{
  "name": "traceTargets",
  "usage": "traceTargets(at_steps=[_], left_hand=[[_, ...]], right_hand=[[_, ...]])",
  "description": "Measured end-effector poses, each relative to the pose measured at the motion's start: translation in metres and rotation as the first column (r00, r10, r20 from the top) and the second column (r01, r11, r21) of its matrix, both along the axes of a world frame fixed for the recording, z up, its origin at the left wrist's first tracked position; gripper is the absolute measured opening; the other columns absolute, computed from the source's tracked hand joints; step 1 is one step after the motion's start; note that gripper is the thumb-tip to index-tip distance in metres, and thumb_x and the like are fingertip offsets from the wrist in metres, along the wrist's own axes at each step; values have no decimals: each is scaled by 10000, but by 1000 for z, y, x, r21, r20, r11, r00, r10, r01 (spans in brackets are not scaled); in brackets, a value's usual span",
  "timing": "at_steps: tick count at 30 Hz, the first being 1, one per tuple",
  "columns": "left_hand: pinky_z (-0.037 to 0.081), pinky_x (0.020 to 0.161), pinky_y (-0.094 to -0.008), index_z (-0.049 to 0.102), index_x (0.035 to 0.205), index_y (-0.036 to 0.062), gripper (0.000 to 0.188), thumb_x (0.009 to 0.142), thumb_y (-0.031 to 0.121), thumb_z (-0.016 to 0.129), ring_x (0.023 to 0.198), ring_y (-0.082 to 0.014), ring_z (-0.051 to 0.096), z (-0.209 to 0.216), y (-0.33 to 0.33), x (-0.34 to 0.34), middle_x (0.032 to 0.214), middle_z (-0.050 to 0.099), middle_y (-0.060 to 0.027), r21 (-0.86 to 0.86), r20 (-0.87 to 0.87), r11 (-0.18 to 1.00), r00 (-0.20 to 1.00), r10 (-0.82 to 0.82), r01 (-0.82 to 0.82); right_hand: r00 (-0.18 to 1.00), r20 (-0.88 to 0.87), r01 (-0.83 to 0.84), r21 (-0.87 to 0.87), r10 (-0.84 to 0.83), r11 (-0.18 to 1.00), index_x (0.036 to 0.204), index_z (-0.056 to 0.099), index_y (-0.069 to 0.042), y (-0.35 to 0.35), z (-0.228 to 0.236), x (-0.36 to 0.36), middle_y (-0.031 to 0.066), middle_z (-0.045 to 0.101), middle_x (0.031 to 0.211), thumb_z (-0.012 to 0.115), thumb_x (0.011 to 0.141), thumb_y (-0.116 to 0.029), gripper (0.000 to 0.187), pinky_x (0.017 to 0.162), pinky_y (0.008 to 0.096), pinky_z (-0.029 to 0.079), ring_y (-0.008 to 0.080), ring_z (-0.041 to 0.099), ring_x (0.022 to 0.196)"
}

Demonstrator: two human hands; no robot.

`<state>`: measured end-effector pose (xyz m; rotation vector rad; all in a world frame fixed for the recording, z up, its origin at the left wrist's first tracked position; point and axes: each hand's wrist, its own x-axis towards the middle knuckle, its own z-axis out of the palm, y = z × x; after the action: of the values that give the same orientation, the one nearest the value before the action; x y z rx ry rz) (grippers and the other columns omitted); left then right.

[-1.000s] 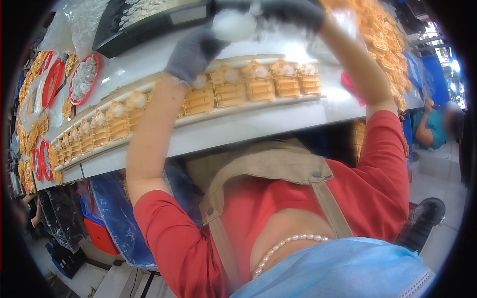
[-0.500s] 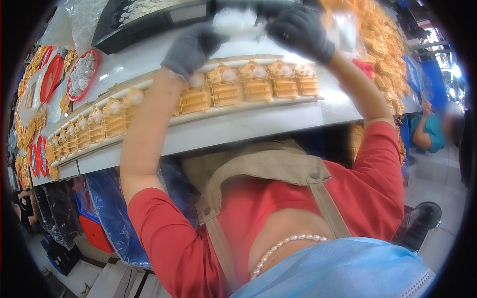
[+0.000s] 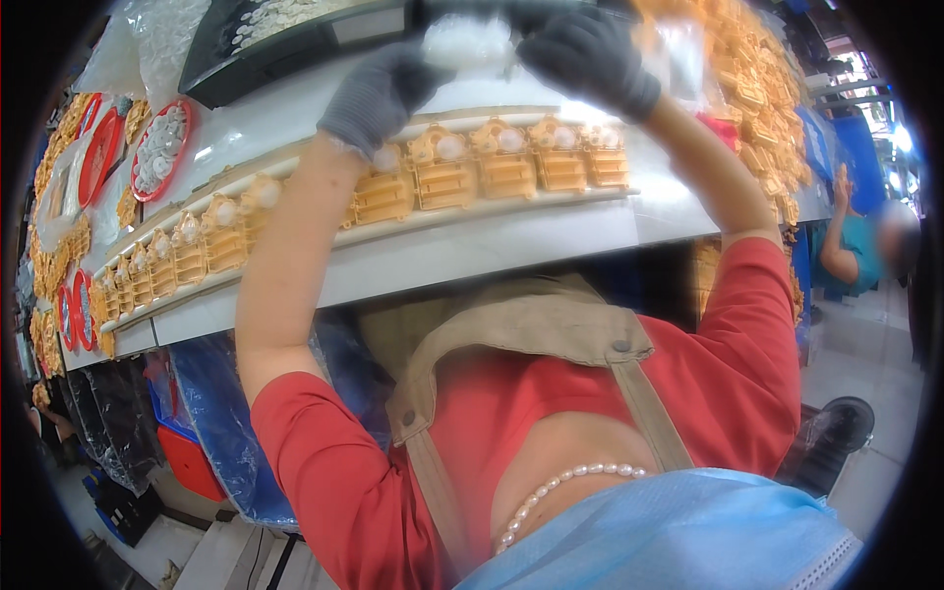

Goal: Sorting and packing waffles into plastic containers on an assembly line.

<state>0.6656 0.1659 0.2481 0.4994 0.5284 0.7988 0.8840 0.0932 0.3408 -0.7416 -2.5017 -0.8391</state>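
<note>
Both my hands wear dark grey gloves and are raised at the top of the view, beyond a row of orange plastic parts. My left hand (image 3: 386, 95) is closed, its curled fingers beside a whitish, blurred translucent thing (image 3: 468, 41). On the other side of that thing my right hand (image 3: 590, 61) is bent into a closed grip. What either hand pinches is hidden by the fingers and blur. Below them the orange plastic parts (image 3: 440, 182), several with a round whitish piece at the top, stand side by side along a long pale rail (image 3: 472, 213).
A black tray (image 3: 295, 49) with small white pieces stands at the back left. Red dishes, one a red dish of white pieces (image 3: 160, 147), lie further left. A heap of orange parts (image 3: 752, 108) rises on the right. A person in teal (image 3: 855, 251) is beyond the far right.
My right hand has shifted slightly left, and my left hand is nearly unmoved. The row of orange parts sits a little further left. The teal-clad person's hand is raised higher.
</note>
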Motion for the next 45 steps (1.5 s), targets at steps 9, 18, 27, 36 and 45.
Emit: traceTargets(at_steps=[9, 18, 27, 36, 45], left_hand=[[508, 831, -287, 536, 888, -99, 153, 818, 34, 511, 907, -278, 578, -5, 1, 2, 893, 583, -198, 22, 19, 1000, 1000, -8, 8], [520, 800, -283, 527, 905, -97, 163, 822, 43, 514, 903, -285, 579, -1, -1, 6, 886, 582, -194, 2, -23, 1000, 1000, 19, -19], [529, 778, -293, 527, 898, -98, 174, 828, 62, 516, 886, -295, 584, 0, -3, 6, 873, 582, -198, 20, -24, 999, 999, 48, -47], [525, 785, -293, 536, 890, -87, 156, 822, 52, 517, 883, -291, 586, -2, -2, 8, 868, 585, -199, 11, -13, 999, 999, 35, -35], [510, 811, -259, 581, 917, -46, 184, 784, 81, 576, 855, -197, 593, -9, 1, 5, 938, 594, -144, 243, -102, 966, 993, -61, 84]], right_hand=[[968, -250, -12, -160, -29, 987, 708, 590, -131, 5, 0, -5, 0, 554, 658, 635, 671, -116, 60, 521, 337, 432, 192, 545, 589], [994, -97, -58, -83, 50, 995, 710, 574, -142, 0, -8, -10, -16, 526, 664, 612, 677, -110, 60, 584, 305, 421, 163, 527, 624], [972, -232, -26, 74, 43, 997, 642, 557, -146, -4, 1, -16, -23, 512, 643, 623, 658, -81, 94, 542, 296, 402, 138, 523, 604], [1000, -27, 2, -30, -3, 1000, 629, 545, -140, 13, -16, 4, 5, 501, 592, 637, 660, -73, 117, 462, 290, 372, 151, 516, 540], [474, -386, 7, -897, -791, 442, 869, 633, -21, 17, 8, 2, 38, 595, 721, 646, 727, -172, 208, 553, 254, 439, 124, 536, 608]])
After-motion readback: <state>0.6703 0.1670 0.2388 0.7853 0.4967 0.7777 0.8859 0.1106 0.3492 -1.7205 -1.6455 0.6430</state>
